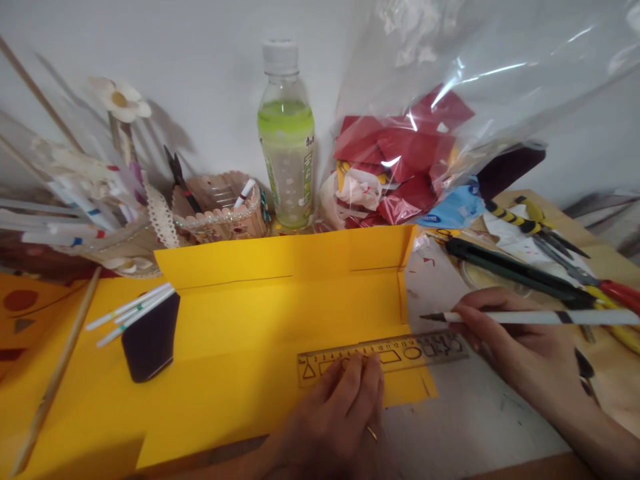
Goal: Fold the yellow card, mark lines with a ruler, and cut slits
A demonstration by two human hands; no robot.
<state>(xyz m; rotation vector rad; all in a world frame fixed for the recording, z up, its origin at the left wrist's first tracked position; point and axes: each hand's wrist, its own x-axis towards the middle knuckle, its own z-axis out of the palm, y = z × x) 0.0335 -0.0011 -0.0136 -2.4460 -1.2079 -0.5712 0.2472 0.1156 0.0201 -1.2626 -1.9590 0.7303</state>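
Observation:
Fingertips of my left hand (345, 400) press a clear plastic ruler (413, 353) with cut-out shapes down onto the yellow card sheet (240, 347). The ruler lies across the sheet's right part, and its right end reaches past the card's edge. My right hand (515, 353) is closed around a white pen (530, 317), its dark tip pointing left, just above the ruler's right part. Folded flaps stand along the card's back and right edges, and dark lines run near the back fold. On the card's left lie a dark purple piece (150, 340) and several thin white sticks (130, 313).
A drink bottle (287, 147) stands behind the card. Left of it are a decorated basket (220, 207) and a holder full of pens. At right lie a green cutter (520, 270) and several pliers. A clear bag (395, 160) holds red scraps. A wooden stick (60, 373) lies left.

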